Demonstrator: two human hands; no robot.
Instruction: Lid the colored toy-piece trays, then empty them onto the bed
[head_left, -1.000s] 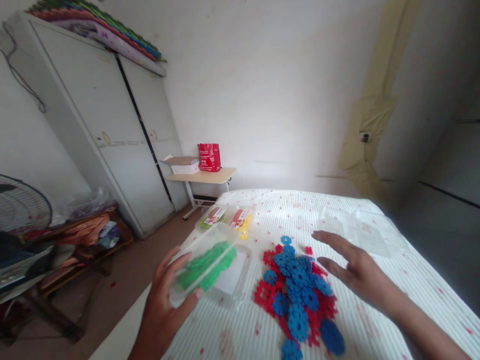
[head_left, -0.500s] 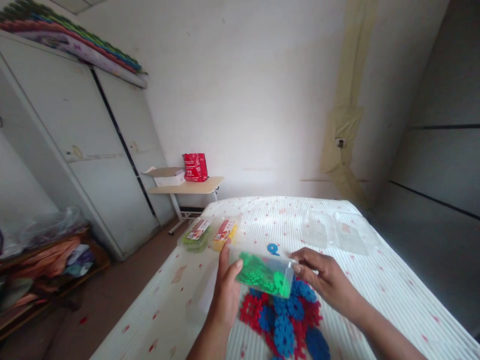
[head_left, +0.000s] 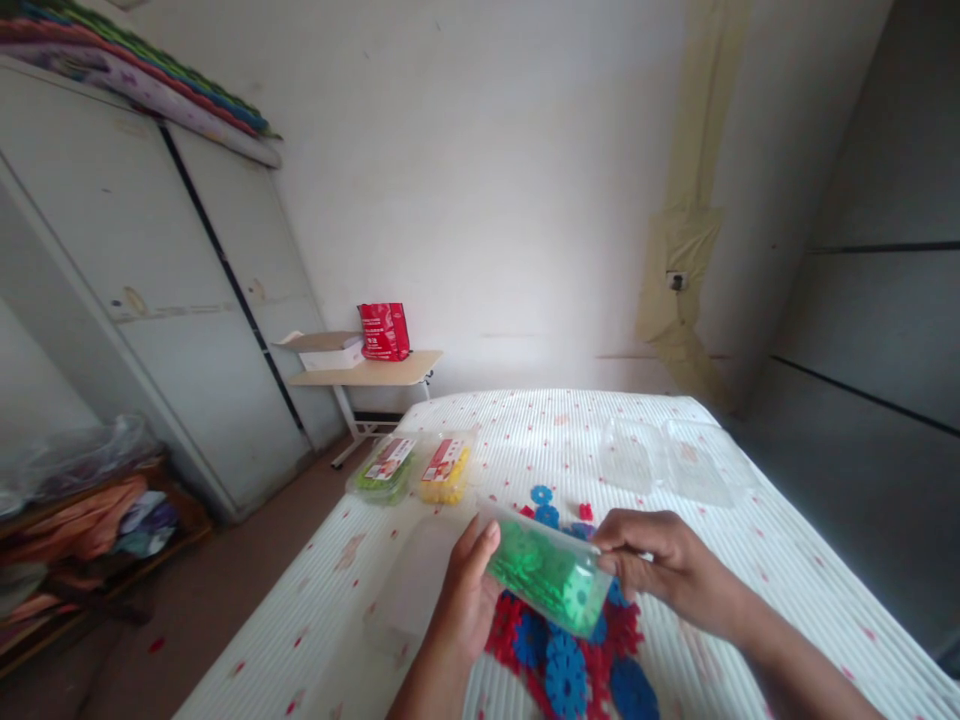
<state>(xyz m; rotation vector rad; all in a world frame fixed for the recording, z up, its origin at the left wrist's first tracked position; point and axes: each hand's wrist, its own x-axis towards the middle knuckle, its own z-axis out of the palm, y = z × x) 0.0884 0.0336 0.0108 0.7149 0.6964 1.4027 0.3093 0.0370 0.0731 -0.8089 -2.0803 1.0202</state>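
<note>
Clear box of green pieces [head_left: 551,578] spans between both hands, long axis slanting down toward the right; left hand [head_left: 466,600] fingers curl closed around its near end; right hand [head_left: 660,570] pinches the far upper edge; both equally near.

**A bedroom in a lived-in home**

A bed [head_left: 525,440] under a white ribbed cover with small red flecks fills the floor from six o'clock to the middle. At nine o'clock a tall pale wardrobe [head_left: 150,300] stands against the wall, with folded quilts [head_left: 142,75] stacked on top. At eleven o'clock a small wooden side table [head_left: 367,372] carries a red bag [head_left: 385,331] and a cardboard box [head_left: 322,350]. Clothes [head_left: 97,510] lie heaped at eight o'clock. Plain plastered walls, patched at one o'clock.
</note>
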